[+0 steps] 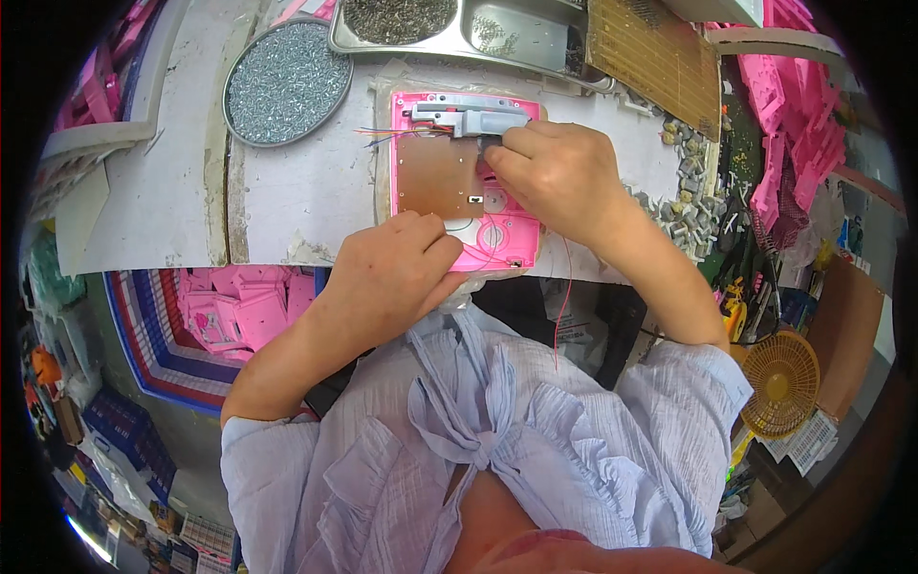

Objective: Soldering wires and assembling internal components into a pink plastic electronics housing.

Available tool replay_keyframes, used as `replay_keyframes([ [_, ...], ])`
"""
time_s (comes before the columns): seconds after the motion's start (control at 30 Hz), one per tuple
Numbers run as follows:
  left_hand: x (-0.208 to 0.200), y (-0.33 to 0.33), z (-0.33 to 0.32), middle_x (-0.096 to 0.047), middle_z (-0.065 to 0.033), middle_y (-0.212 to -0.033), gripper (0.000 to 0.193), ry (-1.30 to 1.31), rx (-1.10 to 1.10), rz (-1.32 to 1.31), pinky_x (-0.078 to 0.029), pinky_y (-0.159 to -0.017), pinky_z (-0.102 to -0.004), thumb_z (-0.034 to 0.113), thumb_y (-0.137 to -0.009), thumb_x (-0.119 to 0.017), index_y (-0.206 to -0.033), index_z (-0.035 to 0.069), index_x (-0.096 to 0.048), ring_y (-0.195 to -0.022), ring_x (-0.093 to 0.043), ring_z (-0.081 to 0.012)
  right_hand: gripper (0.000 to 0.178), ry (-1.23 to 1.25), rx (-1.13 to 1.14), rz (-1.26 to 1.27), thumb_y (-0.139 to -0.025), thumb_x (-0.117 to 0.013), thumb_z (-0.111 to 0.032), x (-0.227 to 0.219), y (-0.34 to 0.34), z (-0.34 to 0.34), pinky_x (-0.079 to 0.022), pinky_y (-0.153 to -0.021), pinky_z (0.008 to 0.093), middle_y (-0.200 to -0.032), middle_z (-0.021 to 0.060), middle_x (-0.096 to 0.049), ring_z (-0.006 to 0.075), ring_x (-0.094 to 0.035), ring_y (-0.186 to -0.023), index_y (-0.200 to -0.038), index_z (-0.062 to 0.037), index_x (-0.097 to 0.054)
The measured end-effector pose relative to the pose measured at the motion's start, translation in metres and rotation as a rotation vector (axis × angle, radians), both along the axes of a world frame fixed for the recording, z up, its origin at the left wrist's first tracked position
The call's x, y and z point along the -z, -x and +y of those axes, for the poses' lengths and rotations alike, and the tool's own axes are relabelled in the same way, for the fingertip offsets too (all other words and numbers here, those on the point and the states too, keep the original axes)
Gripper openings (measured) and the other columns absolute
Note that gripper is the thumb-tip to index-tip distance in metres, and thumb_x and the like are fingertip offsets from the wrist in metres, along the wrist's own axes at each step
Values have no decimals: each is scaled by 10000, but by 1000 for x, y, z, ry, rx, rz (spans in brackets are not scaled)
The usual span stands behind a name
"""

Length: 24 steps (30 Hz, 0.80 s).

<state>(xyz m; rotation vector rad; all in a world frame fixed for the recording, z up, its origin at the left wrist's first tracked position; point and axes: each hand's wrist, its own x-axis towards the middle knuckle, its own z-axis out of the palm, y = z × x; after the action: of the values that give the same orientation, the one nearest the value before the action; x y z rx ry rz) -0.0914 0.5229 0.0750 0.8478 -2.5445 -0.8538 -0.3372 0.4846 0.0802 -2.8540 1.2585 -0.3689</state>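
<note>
A pink plastic housing (pixel 524 234) lies in front of me on the white workbench, with its inside facing up. Across its far part runs a grey plastic mechanism (pixel 483 122). A brown circuit board (pixel 432 177) covers the middle left, and coloured wires (pixel 378 134) stick out past the left side. My left hand (pixel 392 273) has its curled fingers at the board's near left corner, gripping the housing's near edge. My right hand (pixel 564 177) is closed at the housing's right side, fingertips beside the grey mechanism; what they pinch is hidden.
Behind the housing stand a round tray of silvery screws (pixel 287 84) and a metal tray (pixel 459 48) of small parts. Small pale pieces (pixel 693 187) are scattered at right. Below the bench, a blue basket (pixel 143 335) holds pink parts. A thin red wire (pixel 564 306) hangs over the edge.
</note>
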Motion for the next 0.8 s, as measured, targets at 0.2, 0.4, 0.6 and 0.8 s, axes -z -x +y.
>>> replay_keyframes([
  [0.2,7,-4,3,-599,-95,-924,269,-4,7,35,-521,-702,-393,205,-793,-771,-973,55,-639,-850,-624,-284,190,-163,-62,176,-793,-664,-163,-19,5,3,-539,-572,365,-749,9,-633,211,-676,-718,-952,-92,-741],
  [0.4,-3,-6,5,-608,-106,-963,275,-12,72,-4,-525,-759,-395,187,-789,-771,-989,56,-636,-919,-627,-286,307,-297,-45,162,-805,-683,-154,-26,10,3,-544,-607,378,-804,40,-679,238,-692,-750,-1091,-56,-740],
  [0.6,-4,1,16,-583,-119,-944,519,5,-38,66,-503,-768,-417,190,-764,-790,-1221,27,-605,-899,-600,-309,470,-397,437,-485,-831,-731,-162,-1,21,68,-522,-620,387,-821,102,-668,299,-663,-735,-1285,-70,-651],
  [0.8,-10,13,18,-554,-106,-912,786,21,-110,-39,-451,-723,-415,217,-745,-800,-1436,18,-484,-844,-557,-289,474,-492,488,-422,-817,-747,-134,-15,-18,135,-536,-645,386,-845,101,-681,300,-667,-749,-1274,-89,-628],
])
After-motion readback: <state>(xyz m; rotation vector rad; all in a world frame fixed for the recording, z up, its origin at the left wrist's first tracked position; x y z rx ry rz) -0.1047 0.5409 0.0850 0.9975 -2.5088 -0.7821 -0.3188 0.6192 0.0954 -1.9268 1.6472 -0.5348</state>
